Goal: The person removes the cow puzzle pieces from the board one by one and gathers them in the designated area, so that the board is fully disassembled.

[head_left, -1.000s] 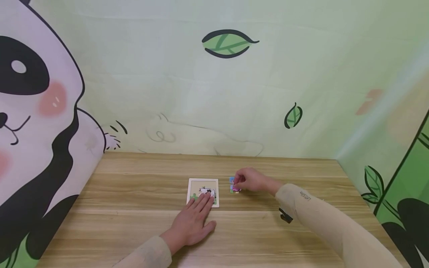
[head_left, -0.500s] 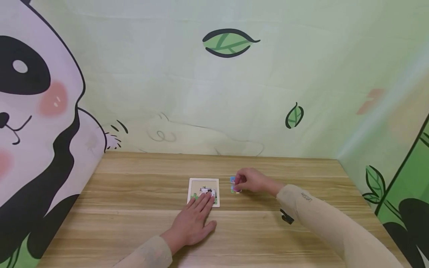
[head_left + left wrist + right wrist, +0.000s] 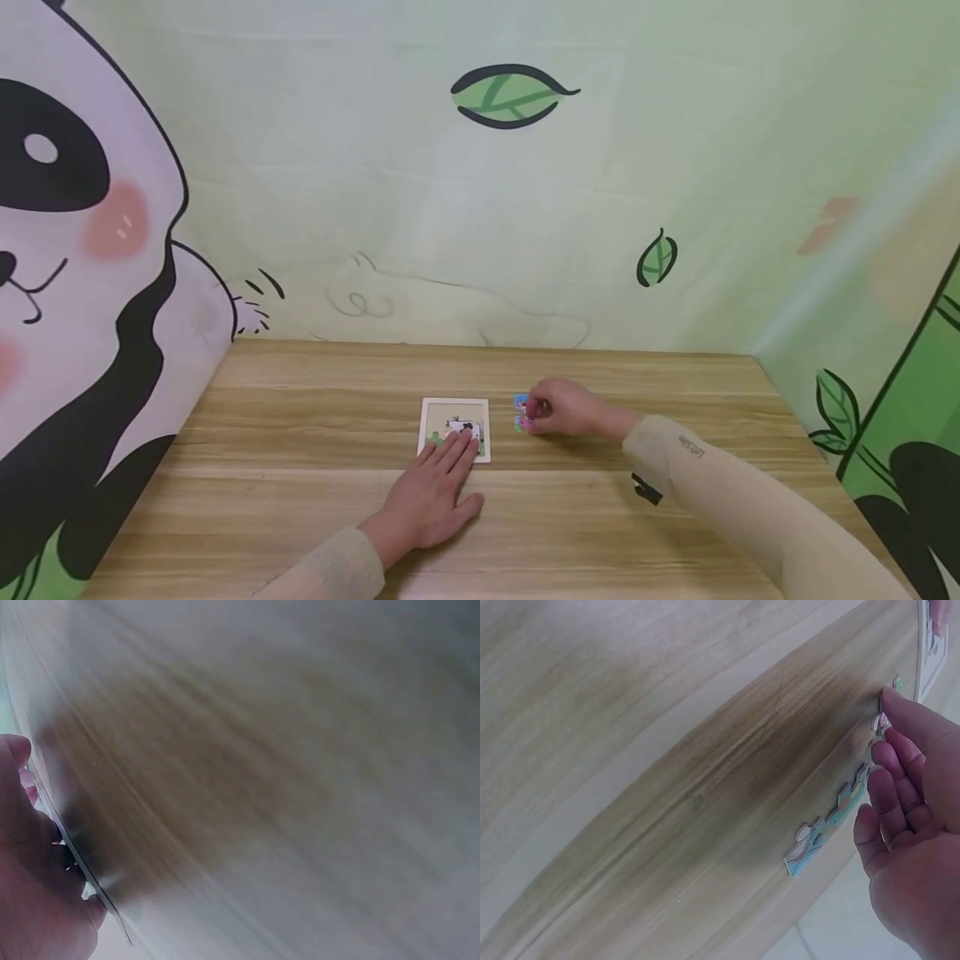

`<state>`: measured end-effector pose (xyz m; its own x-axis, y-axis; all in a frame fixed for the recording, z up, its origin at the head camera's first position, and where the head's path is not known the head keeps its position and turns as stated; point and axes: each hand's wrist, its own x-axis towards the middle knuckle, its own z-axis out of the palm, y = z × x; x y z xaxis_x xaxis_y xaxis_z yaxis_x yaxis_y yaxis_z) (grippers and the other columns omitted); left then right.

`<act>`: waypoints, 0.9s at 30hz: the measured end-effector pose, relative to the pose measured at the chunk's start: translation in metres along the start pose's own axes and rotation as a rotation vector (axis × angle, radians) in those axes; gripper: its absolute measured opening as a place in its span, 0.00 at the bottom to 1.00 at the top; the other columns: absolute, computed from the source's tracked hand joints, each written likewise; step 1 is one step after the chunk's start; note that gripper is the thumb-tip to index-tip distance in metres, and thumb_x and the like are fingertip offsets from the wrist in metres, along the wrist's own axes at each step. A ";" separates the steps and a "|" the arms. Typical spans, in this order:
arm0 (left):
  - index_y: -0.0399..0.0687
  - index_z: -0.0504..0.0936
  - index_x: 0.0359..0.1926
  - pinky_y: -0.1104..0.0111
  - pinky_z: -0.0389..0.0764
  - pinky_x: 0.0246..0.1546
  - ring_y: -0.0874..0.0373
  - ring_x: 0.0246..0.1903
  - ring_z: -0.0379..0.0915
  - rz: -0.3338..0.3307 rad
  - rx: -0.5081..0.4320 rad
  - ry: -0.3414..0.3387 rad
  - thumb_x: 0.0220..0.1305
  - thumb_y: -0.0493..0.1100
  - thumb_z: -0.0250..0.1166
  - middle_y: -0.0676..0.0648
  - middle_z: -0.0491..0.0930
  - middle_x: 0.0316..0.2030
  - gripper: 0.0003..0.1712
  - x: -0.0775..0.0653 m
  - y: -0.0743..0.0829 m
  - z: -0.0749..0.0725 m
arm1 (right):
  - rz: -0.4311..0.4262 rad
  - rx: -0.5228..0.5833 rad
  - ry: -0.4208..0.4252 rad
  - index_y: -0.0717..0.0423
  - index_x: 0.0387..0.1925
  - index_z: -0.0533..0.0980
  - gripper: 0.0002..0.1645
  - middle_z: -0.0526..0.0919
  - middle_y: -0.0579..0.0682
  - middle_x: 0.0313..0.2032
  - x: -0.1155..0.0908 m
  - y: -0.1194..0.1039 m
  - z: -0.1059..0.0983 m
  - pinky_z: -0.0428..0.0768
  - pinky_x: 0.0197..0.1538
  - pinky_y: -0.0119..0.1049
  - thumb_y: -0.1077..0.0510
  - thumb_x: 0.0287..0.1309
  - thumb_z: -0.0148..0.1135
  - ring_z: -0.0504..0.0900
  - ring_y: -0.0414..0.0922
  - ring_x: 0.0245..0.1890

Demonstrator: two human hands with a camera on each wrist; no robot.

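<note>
Fingers extended, my left hand [image 3: 431, 504] rests on a white-rimmed puzzle board [image 3: 454, 402] and covers its lower part. A cow picture and some green show beside the fingertips. In the left wrist view the left hand [image 3: 37, 885] lies along the board's thin edge. To the board's right, my right hand [image 3: 566, 408] is at a small group of colourful puzzle pieces [image 3: 521, 402]. In the right wrist view its thumb and index finger pinch a pinkish puzzle piece [image 3: 880, 721] at the table. More puzzle pieces [image 3: 806, 847] lie flat near the other fingers, which are curled.
The wooden table [image 3: 337, 379] reaches back to a pale green cloth backdrop [image 3: 420, 183] with leaf drawings. A large printed panda [image 3: 142, 275] covers the left side. A black item [image 3: 647, 489] shows under the right sleeve.
My right hand has shifted slightly to the right and turned a little, with a wider gap behind its fingertips. The left hand and board have stayed in place.
</note>
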<state>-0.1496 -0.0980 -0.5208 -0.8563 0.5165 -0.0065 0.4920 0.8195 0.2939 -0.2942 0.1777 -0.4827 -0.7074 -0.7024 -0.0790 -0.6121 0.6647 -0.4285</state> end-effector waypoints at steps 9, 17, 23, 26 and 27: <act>0.39 0.58 0.84 0.47 0.55 0.81 0.44 0.83 0.50 0.005 0.003 0.009 0.81 0.62 0.49 0.40 0.55 0.84 0.43 0.000 0.000 0.001 | -0.045 -0.025 0.019 0.55 0.33 0.83 0.09 0.83 0.44 0.31 -0.001 0.002 0.003 0.78 0.43 0.34 0.57 0.59 0.79 0.78 0.39 0.34; 0.38 0.60 0.83 0.45 0.57 0.80 0.43 0.82 0.52 0.025 0.014 0.042 0.80 0.61 0.52 0.39 0.57 0.83 0.44 0.000 -0.004 0.007 | 0.018 -0.010 0.000 0.53 0.33 0.83 0.10 0.82 0.43 0.32 -0.001 -0.004 -0.002 0.78 0.41 0.35 0.55 0.61 0.79 0.76 0.39 0.34; 0.39 0.58 0.83 0.46 0.55 0.81 0.44 0.83 0.50 0.012 0.002 0.017 0.81 0.61 0.50 0.40 0.55 0.83 0.43 0.000 -0.003 0.004 | 0.110 0.074 -0.014 0.48 0.36 0.82 0.10 0.82 0.40 0.33 0.009 -0.014 -0.006 0.79 0.40 0.35 0.52 0.63 0.78 0.77 0.39 0.34; 0.39 0.58 0.84 0.47 0.54 0.82 0.44 0.83 0.49 0.007 -0.004 0.005 0.81 0.61 0.49 0.40 0.54 0.84 0.43 0.000 -0.002 0.002 | 0.097 0.112 -0.013 0.49 0.39 0.83 0.08 0.84 0.40 0.34 0.018 -0.021 -0.007 0.81 0.41 0.35 0.53 0.64 0.77 0.80 0.38 0.34; 0.39 0.58 0.84 0.47 0.54 0.82 0.44 0.83 0.49 0.007 -0.004 0.005 0.81 0.61 0.48 0.40 0.54 0.84 0.43 0.000 -0.002 0.001 | 0.093 0.116 -0.012 0.49 0.40 0.84 0.08 0.84 0.40 0.34 0.022 -0.023 -0.007 0.82 0.42 0.35 0.53 0.65 0.76 0.80 0.38 0.35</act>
<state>-0.1503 -0.0991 -0.5222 -0.8535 0.5211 0.0002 0.4975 0.8147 0.2980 -0.2978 0.1489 -0.4685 -0.7546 -0.6424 -0.1334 -0.4984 0.6935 -0.5203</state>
